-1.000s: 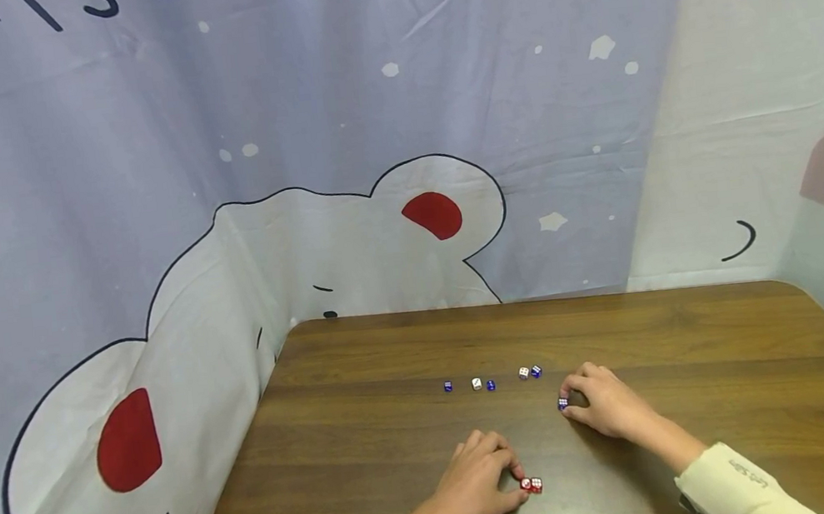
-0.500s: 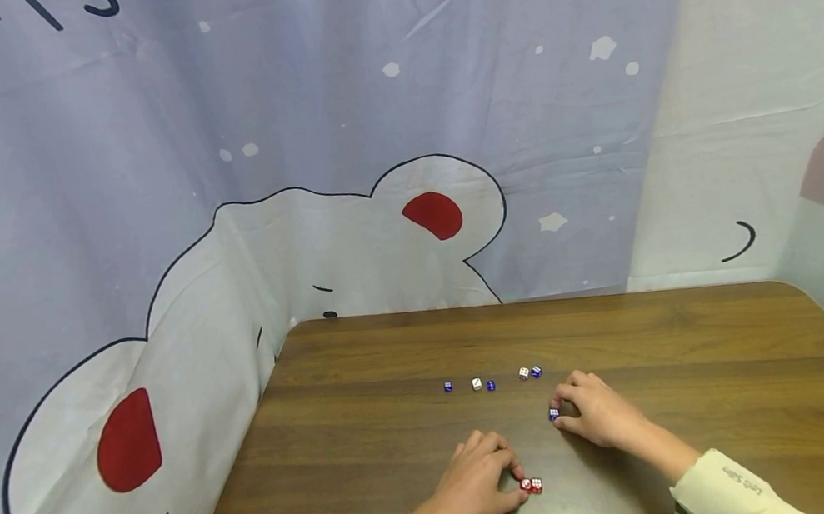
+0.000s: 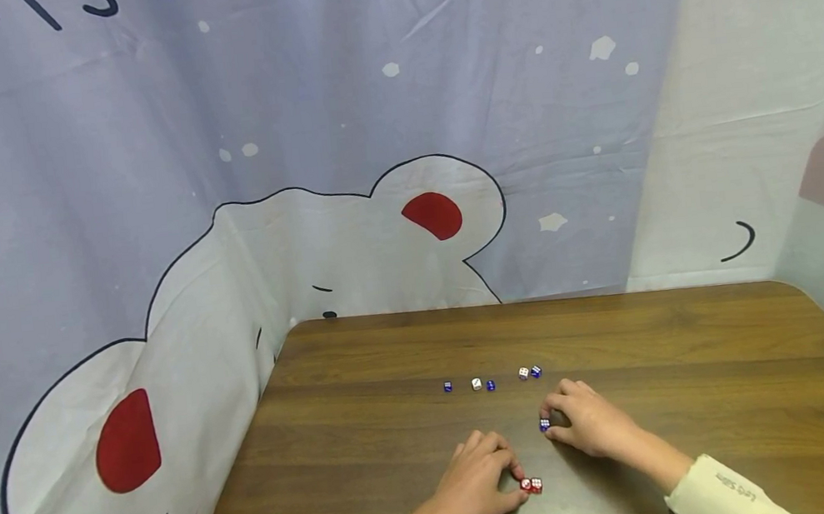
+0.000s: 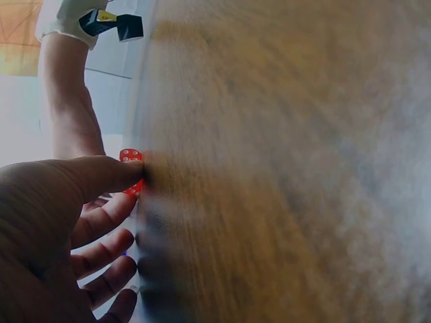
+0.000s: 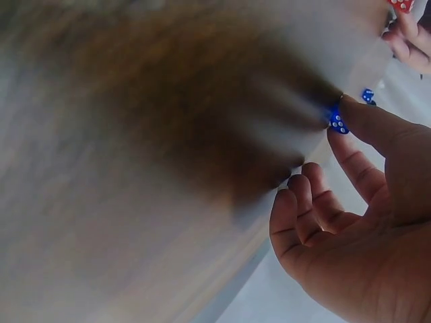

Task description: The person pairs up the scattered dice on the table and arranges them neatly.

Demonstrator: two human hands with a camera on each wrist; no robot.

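Note:
Two red dice (image 3: 532, 486) sit side by side near the front of the table. My left hand (image 3: 473, 482) pinches the nearer-left one between thumb and forefinger; in the left wrist view the thumb partly covers the red die (image 4: 131, 155). Up and to the right of them, my right hand (image 3: 591, 420) holds a blue die (image 3: 545, 425) by thumb and forefinger, low over the wood. White pips show on this blue die (image 5: 339, 123) in the right wrist view, where the other fingers curve loosely beside it.
Farther back on the brown wooden table (image 3: 362, 354) lies a loose row: a blue die (image 3: 448, 387), a white die (image 3: 476, 384) with a blue die (image 3: 491, 385), then a white die (image 3: 524, 373) beside a blue die (image 3: 536, 372). A printed curtain (image 3: 351, 247) hangs behind.
My right hand has moved left and toward the front edge with the blue die, closer to the red dice. The left hand and the row of dice have stayed put.

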